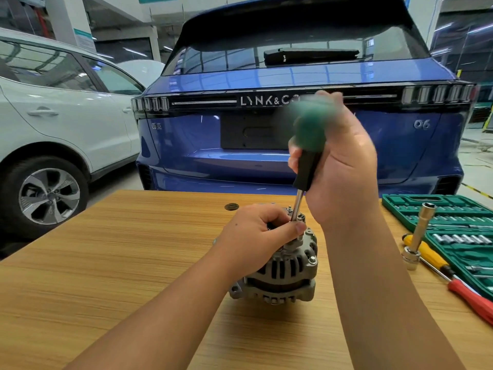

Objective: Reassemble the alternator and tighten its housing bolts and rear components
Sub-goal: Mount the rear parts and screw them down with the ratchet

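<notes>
A grey metal alternator (282, 273) stands on the wooden table (120, 249), rear side up. My left hand (256, 236) grips its top, fingers curled over the rear parts, thumb beside the tool's shaft. My right hand (344, 166) holds a nut driver (306, 166) with a green and black handle, blurred by motion. The steel shaft runs down to a socket on a fastener at the alternator's top. The fastener itself is hidden by the socket and my thumb.
A green socket set tray (453, 225) lies open at the right. In front of it lie a steel extension with socket (418, 236), a yellow-handled screwdriver (429, 255) and a red-handled tool (472, 300). A blue car (293, 76) stands behind the table, a white car (53, 116) at left.
</notes>
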The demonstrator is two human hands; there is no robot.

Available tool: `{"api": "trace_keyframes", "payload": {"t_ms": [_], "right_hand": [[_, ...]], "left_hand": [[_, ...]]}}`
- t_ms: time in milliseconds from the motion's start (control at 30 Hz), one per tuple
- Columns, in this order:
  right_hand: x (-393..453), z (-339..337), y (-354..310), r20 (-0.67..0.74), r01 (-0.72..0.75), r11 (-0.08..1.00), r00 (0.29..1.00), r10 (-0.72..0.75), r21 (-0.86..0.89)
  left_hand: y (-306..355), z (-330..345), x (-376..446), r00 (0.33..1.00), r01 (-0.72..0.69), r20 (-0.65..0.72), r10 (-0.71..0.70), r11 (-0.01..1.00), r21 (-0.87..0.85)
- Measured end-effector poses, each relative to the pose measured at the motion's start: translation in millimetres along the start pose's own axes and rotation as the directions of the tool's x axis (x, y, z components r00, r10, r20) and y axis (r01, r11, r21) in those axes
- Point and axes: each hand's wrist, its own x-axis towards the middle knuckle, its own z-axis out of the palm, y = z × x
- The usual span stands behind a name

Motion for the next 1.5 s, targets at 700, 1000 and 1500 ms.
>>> {"api": "trace_keyframes", "payload": {"t_ms": [700,1000,1500], "right_hand": [[-2.2,0.5,8.7,0.096,0.069,0.991,0.992,-0.081,0.118],[-6.4,1.4,-0.7,-0.16,0.085,0.989,0.982,-0.104,-0.124],[-2.3,-1.2,7.6,0.138,0.114,0.988,0.982,-0.128,0.101]], "left_hand": [[-0.1,0.5,-0.4,1.0,0.006,-0.005,-0.006,1.0,0.001],[-0.2,1.0,-0.8,1.0,-0.013,-0.004,0.013,1.0,0.027],[-1.1,1.9,-0.1,1.0,0.012,-0.016,-0.012,1.0,0.017]]}}
